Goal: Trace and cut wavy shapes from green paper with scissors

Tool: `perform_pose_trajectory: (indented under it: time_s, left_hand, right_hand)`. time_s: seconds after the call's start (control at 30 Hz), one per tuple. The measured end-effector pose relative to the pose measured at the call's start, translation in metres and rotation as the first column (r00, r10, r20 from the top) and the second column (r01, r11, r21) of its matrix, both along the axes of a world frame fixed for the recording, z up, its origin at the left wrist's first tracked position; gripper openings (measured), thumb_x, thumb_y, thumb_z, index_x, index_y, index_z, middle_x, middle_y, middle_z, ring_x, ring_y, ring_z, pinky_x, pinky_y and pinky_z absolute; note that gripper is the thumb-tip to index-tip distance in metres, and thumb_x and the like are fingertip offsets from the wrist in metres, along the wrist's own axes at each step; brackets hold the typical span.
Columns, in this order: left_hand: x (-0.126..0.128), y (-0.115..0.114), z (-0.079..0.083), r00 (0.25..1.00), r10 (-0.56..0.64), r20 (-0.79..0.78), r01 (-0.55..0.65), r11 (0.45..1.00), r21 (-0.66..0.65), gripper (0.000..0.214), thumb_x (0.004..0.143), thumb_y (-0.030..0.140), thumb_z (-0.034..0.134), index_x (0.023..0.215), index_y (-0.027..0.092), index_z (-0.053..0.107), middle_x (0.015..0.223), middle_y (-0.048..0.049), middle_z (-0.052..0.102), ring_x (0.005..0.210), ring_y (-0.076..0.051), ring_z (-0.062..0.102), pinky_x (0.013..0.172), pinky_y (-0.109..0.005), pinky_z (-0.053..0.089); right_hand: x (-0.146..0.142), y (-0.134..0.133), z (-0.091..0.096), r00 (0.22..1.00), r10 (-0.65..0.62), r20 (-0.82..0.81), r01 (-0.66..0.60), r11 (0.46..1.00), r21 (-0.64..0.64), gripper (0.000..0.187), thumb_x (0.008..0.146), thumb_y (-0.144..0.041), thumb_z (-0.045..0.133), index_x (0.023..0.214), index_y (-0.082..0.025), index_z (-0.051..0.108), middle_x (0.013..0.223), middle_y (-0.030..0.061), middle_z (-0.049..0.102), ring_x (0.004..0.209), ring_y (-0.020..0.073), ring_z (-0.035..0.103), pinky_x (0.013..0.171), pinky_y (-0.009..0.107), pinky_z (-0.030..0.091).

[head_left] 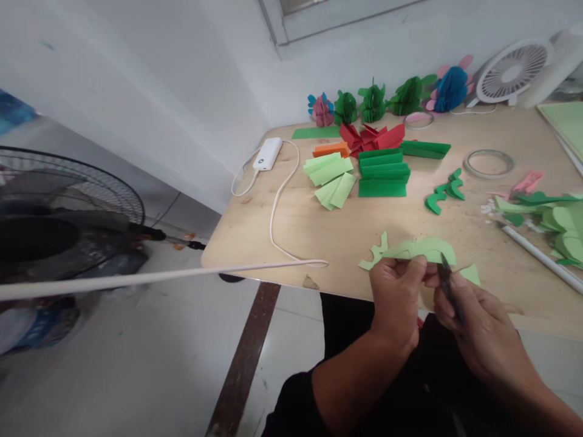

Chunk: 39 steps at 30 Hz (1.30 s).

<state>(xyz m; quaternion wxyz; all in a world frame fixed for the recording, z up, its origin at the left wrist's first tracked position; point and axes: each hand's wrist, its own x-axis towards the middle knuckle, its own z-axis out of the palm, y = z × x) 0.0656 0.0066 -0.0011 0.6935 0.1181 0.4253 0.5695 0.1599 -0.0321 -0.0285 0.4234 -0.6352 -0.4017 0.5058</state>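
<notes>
My left hand point(397, 290) pinches a light green paper cut-out point(419, 249) at the near edge of the wooden table point(319, 224). My right hand point(473, 318) is closed round dark scissors point(449, 282), whose blades meet the paper's right part. Both hands hover just over the table's front edge, above my lap.
Stacks of folded light green point(330, 176), dark green point(381, 173), red point(371, 138) and orange paper lie mid-table. Paper flowers point(373, 103) and a small white fan point(512, 73) line the back. A white power bank point(268, 153) with cable, tape rings, a floor fan point(59, 212) at left.
</notes>
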Motion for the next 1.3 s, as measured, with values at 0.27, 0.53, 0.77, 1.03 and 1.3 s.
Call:
perform_pose_trajectory:
  time_s: [0.27,0.53,0.77,1.03,1.3]
  left_hand:
    - [0.0,-0.001,-0.003,1.0,-0.001,-0.028,0.001,1.0,-0.004,0.013,0.069,0.023,0.072,0.063,0.013,0.066,0.056,-0.0034,0.065,0.052,-0.011,0.058,0.062,-0.025,0.048]
    - [-0.001,-0.002,-0.003,1.0,-0.009,-0.026,0.009,1.0,0.013,0.015,0.07,0.025,0.072,0.064,0.013,0.067,0.056,-0.0033,0.065,0.053,-0.011,0.058,0.062,-0.025,0.047]
    - [-0.002,-0.003,-0.003,0.998,-0.011,-0.065,0.011,1.0,0.011,0.012,0.07,0.022,0.07,0.063,0.013,0.066,0.056,-0.0032,0.065,0.053,-0.011,0.057,0.063,-0.025,0.048]
    - [-0.003,-0.004,-0.004,0.998,-0.015,-0.063,0.015,1.0,-0.004,0.013,0.07,0.024,0.072,0.066,0.013,0.067,0.059,-0.0041,0.067,0.057,-0.014,0.064,0.068,-0.028,0.051]
    - [-0.008,-0.002,-0.004,0.996,-0.051,-0.068,0.048,0.998,-0.043,0.021,0.065,0.03,0.079,0.066,0.012,0.067,0.059,-0.004,0.068,0.058,-0.015,0.065,0.07,-0.028,0.052]
  right_hand:
    - [0.002,-0.001,0.0,0.999,0.01,0.036,-0.009,1.0,-0.023,0.057,0.091,-0.063,0.042,0.05,-0.023,0.042,0.049,-0.0035,0.035,0.047,0.0113,0.031,0.045,0.028,0.029]
    - [-0.001,-0.001,0.005,0.996,0.01,0.085,-0.009,1.0,-0.005,0.057,0.091,-0.063,0.043,0.05,-0.024,0.041,0.048,-0.0034,0.035,0.046,0.0111,0.032,0.045,0.029,0.028]
    - [0.001,-0.002,0.0,0.999,0.0,0.043,0.001,0.999,-0.037,0.056,0.09,-0.064,0.044,0.051,-0.024,0.041,0.049,-0.0042,0.033,0.047,0.0111,0.028,0.045,0.029,0.027]
    - [-0.003,0.001,0.01,0.994,0.007,0.112,-0.003,0.999,-0.032,0.057,0.088,-0.065,0.044,0.049,-0.024,0.04,0.047,-0.0039,0.034,0.045,0.0113,0.029,0.043,0.029,0.026]
    - [0.0,-0.003,0.002,1.0,-0.029,-0.008,0.029,0.998,-0.06,0.054,0.088,-0.062,0.049,0.05,-0.024,0.042,0.048,-0.004,0.034,0.047,0.0118,0.029,0.044,0.03,0.028]
